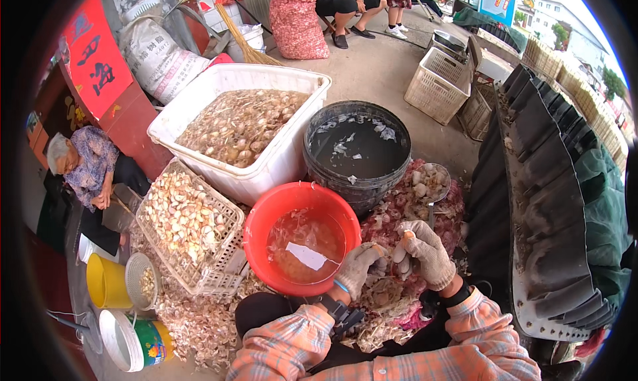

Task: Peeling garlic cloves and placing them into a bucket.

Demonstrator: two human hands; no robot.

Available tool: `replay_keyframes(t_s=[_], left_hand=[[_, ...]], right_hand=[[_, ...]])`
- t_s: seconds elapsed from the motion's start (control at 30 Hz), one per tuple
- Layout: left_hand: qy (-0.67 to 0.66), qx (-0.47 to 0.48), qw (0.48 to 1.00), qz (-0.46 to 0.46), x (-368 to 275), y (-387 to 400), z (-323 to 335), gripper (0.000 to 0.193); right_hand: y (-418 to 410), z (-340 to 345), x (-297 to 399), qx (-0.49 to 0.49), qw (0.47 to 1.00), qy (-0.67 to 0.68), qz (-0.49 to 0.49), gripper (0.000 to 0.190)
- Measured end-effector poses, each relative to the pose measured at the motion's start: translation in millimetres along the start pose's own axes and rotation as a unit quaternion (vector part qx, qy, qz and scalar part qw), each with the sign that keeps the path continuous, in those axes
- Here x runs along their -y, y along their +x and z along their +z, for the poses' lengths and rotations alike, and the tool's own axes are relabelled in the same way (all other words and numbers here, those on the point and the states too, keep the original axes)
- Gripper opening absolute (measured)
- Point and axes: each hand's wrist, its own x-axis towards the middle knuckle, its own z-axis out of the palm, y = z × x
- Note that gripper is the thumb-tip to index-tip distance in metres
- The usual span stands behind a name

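Note:
My left hand (363,267), in a knitted work glove with bare fingertips showing, is beside the right rim of a red plastic basin (251,241). Inside the basin lie cloudy water, floating skins and a white card-like piece (305,256). Close by on the right is my right hand (426,256), gloved alike, its fingers bent towards the left hand. Whether anything small is pinched in either hand cannot be made out. Below them lie loose garlic skins (381,294) and a pink mesh sack (389,221). A ladle (429,182) holding garlic bulbs rests on that sack.
A black bucket (356,144) of water stands behind the basin, beside a white tub (239,174) of soaking garlic. Left are a crate of cloves (192,216) and a yellow bucket (107,281). A seated person (94,166) is farther left. Black sheeting (543,191) borders the right.

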Motion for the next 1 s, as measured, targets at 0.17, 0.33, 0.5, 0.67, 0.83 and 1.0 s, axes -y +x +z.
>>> replay_keyframes(t_s=[0.17,0.33,0.5,0.67,0.83,1.0], left_hand=[[0.009,-0.025,1.0,0.014,9,4,-3,0.023],[-0.032,-0.013,0.998,-0.049,4,5,-2,0.021],[-0.021,-0.01,0.999,-0.04,17,4,-17,0.024],[-0.029,0.021,0.998,-0.06,8,10,9,0.023],[-0.034,-0.01,0.998,-0.057,18,3,-14,0.022],[-0.028,0.002,0.999,-0.046,16,5,-8,0.022]], right_hand=[[-32,34,65,0.185,0.982,0.025,-0.011,0.035],[-64,77,118,0.406,0.888,-0.105,-0.19,0.033],[-60,76,118,0.451,0.82,-0.179,-0.302,0.035],[-75,73,136,0.402,0.824,-0.241,-0.319,0.035],[-72,65,116,0.4,0.823,-0.237,-0.327,0.035],[-80,67,114,0.372,0.822,-0.269,-0.337,0.035]])
